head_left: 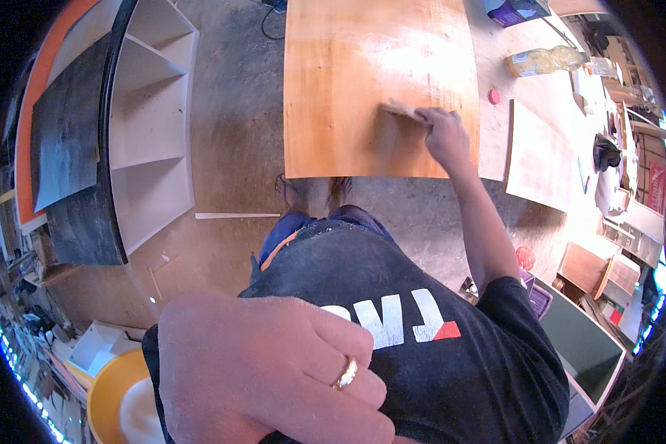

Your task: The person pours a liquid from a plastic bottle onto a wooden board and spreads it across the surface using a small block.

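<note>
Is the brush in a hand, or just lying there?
In a hand: the right hand grips one end of the brush, over the shiny wooden board.

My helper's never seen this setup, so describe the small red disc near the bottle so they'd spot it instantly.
Find the large glossy orange-brown board under the right hand. Just off its right edge, the red disc sits on a pale surface, lower in the picture than a yellowish bottle. It's small, round and pinkish red, unlike that longer bottle.

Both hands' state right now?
Left hand: fingers curled; cannot tell if holding anything.
Right hand: closed, holding a pale brush.
</note>
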Available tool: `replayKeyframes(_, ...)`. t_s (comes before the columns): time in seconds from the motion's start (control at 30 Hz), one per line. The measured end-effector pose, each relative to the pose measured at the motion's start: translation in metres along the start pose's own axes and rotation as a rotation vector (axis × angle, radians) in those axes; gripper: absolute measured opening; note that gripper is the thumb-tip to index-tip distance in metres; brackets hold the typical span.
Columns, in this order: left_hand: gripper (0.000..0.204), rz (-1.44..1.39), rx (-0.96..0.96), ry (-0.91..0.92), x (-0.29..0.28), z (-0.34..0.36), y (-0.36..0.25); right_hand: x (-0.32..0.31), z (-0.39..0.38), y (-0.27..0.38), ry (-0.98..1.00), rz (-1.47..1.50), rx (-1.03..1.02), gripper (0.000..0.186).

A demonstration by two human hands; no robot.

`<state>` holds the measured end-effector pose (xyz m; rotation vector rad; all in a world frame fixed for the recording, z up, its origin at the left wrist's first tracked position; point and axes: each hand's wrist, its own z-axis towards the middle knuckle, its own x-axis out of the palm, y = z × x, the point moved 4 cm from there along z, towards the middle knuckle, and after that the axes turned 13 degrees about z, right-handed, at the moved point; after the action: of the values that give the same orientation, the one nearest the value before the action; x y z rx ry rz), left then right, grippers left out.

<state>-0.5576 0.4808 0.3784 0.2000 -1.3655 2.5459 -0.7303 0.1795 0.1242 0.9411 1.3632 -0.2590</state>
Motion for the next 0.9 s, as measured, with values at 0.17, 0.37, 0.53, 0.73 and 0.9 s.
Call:
replayKeyframes(0.17, 0.021, 0.033, 0.077, -0.061, -0.009, -0.006, -0.015, 0.016, 0.016, -0.009, 0.065, -0.132, 0.071, 0.028)
replayKeyframes(0.37, 0.014, 0.093, 0.316, -0.136, -0.034, -0.001, -0.045, 0.016, -0.068, 0.026, 0.318, -0.153, 0.086, 0.030)
replayKeyframes(0.53, 0.007, 0.103, 0.271, -0.156, -0.040, -0.027, -0.053, 0.013, -0.093, 0.033, 0.481, 0.028, 0.149, 0.033)
replayKeyframes(0.73, 0.011, 0.245, -0.218, -0.993, 0.009, -0.034, -0.088, 0.035, -0.024, 0.087, -0.079, 0.059, -0.184, 0.031)
replayKeyframes(0.9, 0.015, 0.180, 0.169, -0.179, -0.063, -0.064, -0.055, 0.033, 0.004, 0.093, 0.041, -0.031, -0.141, 0.031)
